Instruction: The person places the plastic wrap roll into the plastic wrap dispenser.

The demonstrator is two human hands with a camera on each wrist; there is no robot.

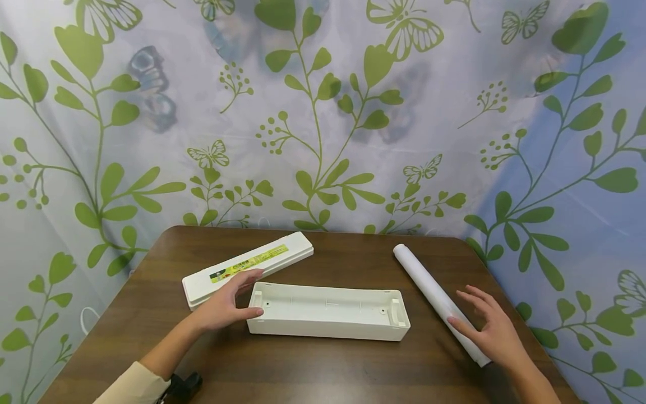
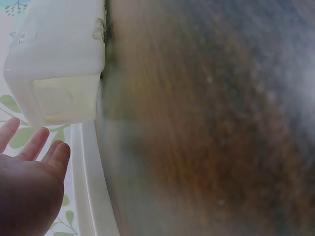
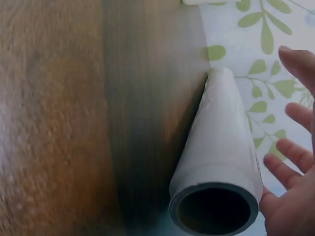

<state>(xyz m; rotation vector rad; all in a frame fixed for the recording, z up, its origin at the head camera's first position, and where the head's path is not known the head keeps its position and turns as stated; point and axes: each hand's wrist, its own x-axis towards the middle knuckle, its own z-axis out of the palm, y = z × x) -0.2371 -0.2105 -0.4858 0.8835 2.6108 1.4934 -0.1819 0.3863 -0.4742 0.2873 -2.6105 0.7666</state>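
An open white plastic box point(image 1: 328, 328), long and narrow, lies in the middle of the wooden table. My left hand point(image 1: 227, 303) is at its left end, fingers spread loosely; in the left wrist view a small gap shows between the fingers and the box end point(image 2: 66, 98). Behind that hand lies the long white lid point(image 1: 292, 247) with a yellow-green label. To the right, a white roll of film on a dark hollow core point(image 3: 216, 147) lies slanted on the table. Over its near part hovers my right hand point(image 1: 492, 331), fingers apart, holding nothing.
The brown wooden table point(image 1: 303, 370) has rounded far corners. Behind it hangs a curtain point(image 1: 333, 140) printed with green leaves and butterflies. A black strap or device point(image 1: 185, 387) sits by the left wrist, and a white loop of cord point(image 1: 90, 320) shows off the left edge.
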